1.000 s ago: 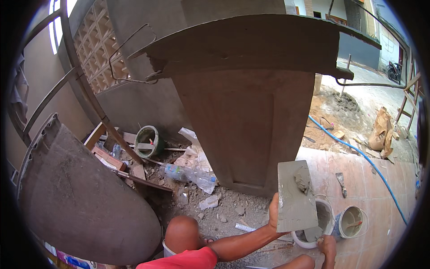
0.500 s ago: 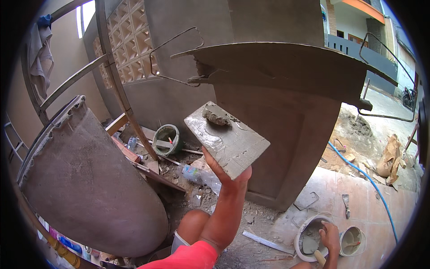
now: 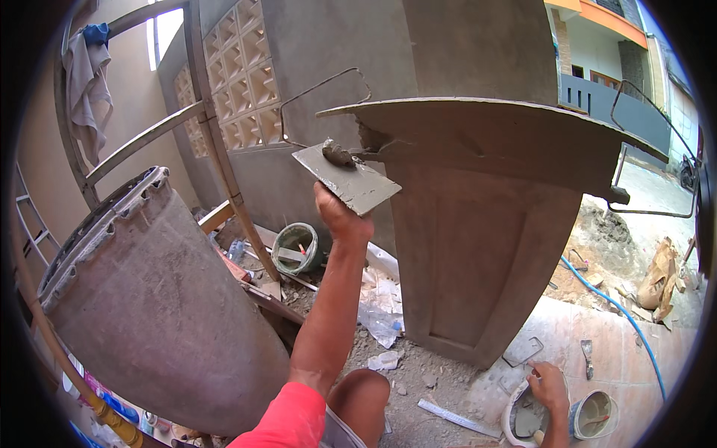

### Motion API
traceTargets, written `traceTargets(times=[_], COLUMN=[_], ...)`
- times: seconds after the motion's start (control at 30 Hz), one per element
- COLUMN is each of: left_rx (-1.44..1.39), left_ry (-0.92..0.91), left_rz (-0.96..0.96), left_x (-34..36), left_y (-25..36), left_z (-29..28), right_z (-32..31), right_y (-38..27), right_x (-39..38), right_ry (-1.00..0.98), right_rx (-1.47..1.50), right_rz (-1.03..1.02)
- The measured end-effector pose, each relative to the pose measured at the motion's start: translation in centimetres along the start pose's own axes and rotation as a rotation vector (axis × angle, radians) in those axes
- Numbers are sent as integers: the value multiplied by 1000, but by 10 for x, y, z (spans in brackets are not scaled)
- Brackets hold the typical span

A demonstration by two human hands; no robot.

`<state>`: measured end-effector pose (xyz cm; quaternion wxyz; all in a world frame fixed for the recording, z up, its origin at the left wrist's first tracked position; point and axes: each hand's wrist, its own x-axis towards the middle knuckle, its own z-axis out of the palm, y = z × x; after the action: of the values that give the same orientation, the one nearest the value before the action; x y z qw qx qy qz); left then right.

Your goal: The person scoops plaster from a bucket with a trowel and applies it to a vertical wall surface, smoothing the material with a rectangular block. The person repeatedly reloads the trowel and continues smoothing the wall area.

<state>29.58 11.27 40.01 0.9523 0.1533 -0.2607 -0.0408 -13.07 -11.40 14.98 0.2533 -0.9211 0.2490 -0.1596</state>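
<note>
Raised on my left forearm, my left hand grips a rectangular plastering board from beneath, with a lump of grey mortar on it. The board is beside the broken left end of a curved plastered ledge on a grey pillar with a recessed panel. Low at right, my right hand is over the rim of a white bucket of mortar, fingers curled; what they hold is unclear.
A rounded grey shell and metal frame are on the left. A green bucket sits among rubble by the wall. At right are a small bucket, a scraper, a blue hose and bent wire rods.
My left hand has lifted the board from beside the buckets up to the ledge's left end. My right hand stays low at the white bucket, its fingers shifted. The view has tilted up.
</note>
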Motion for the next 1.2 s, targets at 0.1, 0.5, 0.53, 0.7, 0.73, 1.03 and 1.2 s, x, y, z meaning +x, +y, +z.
traceTargets(times=[0.1, 0.5, 0.53, 0.7, 0.73, 1.03, 1.2], left_rx=[96, 905, 952, 1220, 1270, 1605, 1645], left_ry=[10, -1, -17, -38, -36, -51, -63], left_rz=[31, 465, 501, 613, 651, 888, 880], left_x=[10, 22, 23, 17, 16, 4, -4], left_y=[-5, -19, -18, -16, -17, -25, -35], left_z=[2, 44, 43, 51, 52, 64, 74], right_z=[-1, 4, 4, 3, 4, 24, 24], right_y=[0, 13, 12, 18, 20, 42, 38], right_x=[-3, -15, -16, -20, -20, -16, -15], right_ry=[-27, 23, 15, 11, 12, -35, -64], right_rx=[-21, 10, 7, 23, 26, 31, 10], right_rz=[38, 40, 52, 75, 75, 15, 70])
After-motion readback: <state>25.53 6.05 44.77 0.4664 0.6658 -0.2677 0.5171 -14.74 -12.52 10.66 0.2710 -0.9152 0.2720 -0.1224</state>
